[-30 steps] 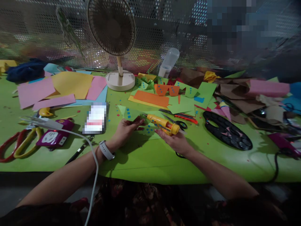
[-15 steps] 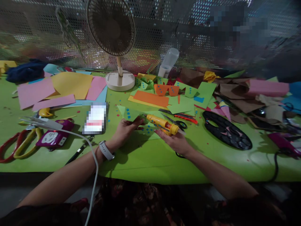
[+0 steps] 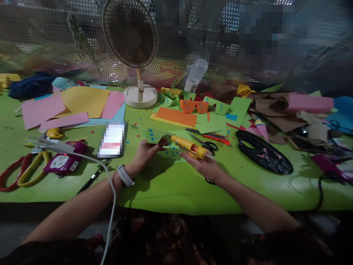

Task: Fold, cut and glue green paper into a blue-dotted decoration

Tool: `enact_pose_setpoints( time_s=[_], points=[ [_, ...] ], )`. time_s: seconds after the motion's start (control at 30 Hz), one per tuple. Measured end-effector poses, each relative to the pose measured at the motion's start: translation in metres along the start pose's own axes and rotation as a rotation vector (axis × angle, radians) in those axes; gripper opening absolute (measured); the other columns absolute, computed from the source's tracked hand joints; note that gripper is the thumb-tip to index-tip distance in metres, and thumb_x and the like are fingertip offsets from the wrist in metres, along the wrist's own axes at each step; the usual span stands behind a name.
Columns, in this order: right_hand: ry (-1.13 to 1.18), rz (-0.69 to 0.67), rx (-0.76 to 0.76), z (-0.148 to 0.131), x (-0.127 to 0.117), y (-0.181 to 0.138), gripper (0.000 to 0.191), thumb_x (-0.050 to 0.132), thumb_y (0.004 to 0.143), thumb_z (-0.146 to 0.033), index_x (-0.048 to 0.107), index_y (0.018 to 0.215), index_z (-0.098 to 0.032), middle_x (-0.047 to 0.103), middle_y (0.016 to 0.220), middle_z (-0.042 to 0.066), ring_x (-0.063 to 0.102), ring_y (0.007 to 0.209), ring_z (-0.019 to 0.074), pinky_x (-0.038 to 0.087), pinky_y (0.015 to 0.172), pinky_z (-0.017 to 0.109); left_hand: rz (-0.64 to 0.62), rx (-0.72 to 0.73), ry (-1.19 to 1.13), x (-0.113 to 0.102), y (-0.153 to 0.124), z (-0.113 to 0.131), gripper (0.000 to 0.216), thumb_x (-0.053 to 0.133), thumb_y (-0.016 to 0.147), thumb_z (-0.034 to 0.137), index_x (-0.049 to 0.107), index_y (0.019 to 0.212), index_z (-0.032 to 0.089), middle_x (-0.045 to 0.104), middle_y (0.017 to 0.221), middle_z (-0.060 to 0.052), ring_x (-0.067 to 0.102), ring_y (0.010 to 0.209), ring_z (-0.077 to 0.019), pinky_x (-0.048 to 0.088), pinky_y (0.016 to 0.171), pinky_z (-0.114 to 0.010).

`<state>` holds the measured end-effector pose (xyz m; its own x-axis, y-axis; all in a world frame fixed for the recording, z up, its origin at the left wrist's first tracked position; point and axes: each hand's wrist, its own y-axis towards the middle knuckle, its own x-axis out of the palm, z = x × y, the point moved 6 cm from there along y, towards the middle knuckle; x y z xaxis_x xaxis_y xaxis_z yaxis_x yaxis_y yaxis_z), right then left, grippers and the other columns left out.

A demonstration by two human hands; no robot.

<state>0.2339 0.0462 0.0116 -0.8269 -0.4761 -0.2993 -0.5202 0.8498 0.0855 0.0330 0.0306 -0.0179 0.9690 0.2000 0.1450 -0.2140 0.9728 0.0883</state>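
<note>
My right hand (image 3: 202, 166) grips a yellow glue gun (image 3: 189, 146), its nozzle pointing left toward a green paper piece with small blue squares (image 3: 157, 135). My left hand (image 3: 146, 151), a white watch on its wrist, pinches that green piece by its near edge, just above the green table (image 3: 171, 187). More green paper dotted with blue squares (image 3: 172, 152) lies flat beneath both hands. The glue gun's tip sits right at the edge of the held piece.
Behind the hands lie black scissors (image 3: 211, 145), a red cutter (image 3: 217, 139), orange and green paper cut-outs (image 3: 190, 110) and a black mask shape (image 3: 263, 151). A desk fan (image 3: 135, 51) stands at the back. Pink and yellow sheets (image 3: 68, 103), scissors (image 3: 22, 171) and a white cable (image 3: 109, 198) are on the left.
The green piece in my left hand has lifted slightly toward the glue gun's tip. Both hands stay almost in place; the view shifted a little.
</note>
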Motion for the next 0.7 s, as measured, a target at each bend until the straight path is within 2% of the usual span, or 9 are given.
enact_pose_setpoints(
  time_s=[0.17,0.3,0.4,0.53,0.63,0.7],
  points=[
    [-0.078,0.001,-0.034,-0.003,-0.002,0.0,0.028,0.067,0.084,-0.051,0.066,0.09,-0.024,0.067,0.081,0.003,0.063,0.07,0.0207,0.055,0.063,0.036,0.038,-0.049,-0.021,-0.002,0.001,0.005,0.038,0.085,0.063,0.049,0.076,0.08,0.016,0.077,0.083,-0.005,0.075,0.081,-0.0244,0.064,0.072,-0.036],
    [-0.38,0.038,-0.162,-0.022,-0.025,-0.004,0.032,0.063,0.087,-0.052,0.055,0.074,-0.023,0.057,0.072,0.001,0.051,0.061,0.0164,0.045,0.056,0.032,0.063,-0.13,-0.092,-0.004,0.002,0.01,0.035,0.087,0.062,0.042,0.074,0.079,0.014,0.075,0.1,-0.009,0.074,0.081,-0.0221,0.062,0.073,-0.034],
    [-0.599,0.113,-0.245,-0.027,-0.062,-0.013,0.028,0.061,0.089,-0.049,0.057,0.081,-0.023,0.06,0.081,0.004,0.056,0.07,0.0186,0.046,0.063,0.033,0.103,-0.146,-0.148,-0.006,0.002,0.012,0.032,0.087,0.063,0.036,0.072,0.081,0.014,0.074,0.098,-0.008,0.074,0.08,-0.0208,0.06,0.068,-0.03],
    [-0.874,0.32,-0.317,-0.006,-0.131,-0.043,0.025,0.065,0.084,-0.045,0.059,0.093,-0.022,0.064,0.094,0.012,0.061,0.088,0.0274,0.05,0.078,0.042,0.103,-0.181,-0.192,-0.004,0.002,0.011,0.028,0.086,0.065,0.035,0.072,0.078,0.015,0.074,0.089,-0.005,0.075,0.081,-0.0222,0.057,0.066,-0.028],
    [-1.094,0.471,-0.238,0.023,-0.179,-0.073,0.02,0.064,0.083,-0.041,0.06,0.093,-0.023,0.064,0.094,0.016,0.061,0.089,0.0309,0.049,0.078,0.045,0.109,-0.19,-0.201,-0.003,0.002,0.01,0.03,0.086,0.065,0.036,0.072,0.08,0.015,0.074,0.083,-0.005,0.075,0.082,-0.0238,0.057,0.065,-0.028],
    [-1.157,0.538,-0.16,0.041,-0.204,-0.089,0.02,0.062,0.083,-0.043,0.061,0.092,-0.025,0.062,0.092,0.014,0.06,0.085,0.031,0.048,0.074,0.046,0.124,-0.182,-0.205,-0.003,0.002,0.011,0.03,0.086,0.064,0.036,0.071,0.08,0.016,0.074,0.081,-0.004,0.075,0.082,-0.0235,0.057,0.064,-0.027]
  ],
)
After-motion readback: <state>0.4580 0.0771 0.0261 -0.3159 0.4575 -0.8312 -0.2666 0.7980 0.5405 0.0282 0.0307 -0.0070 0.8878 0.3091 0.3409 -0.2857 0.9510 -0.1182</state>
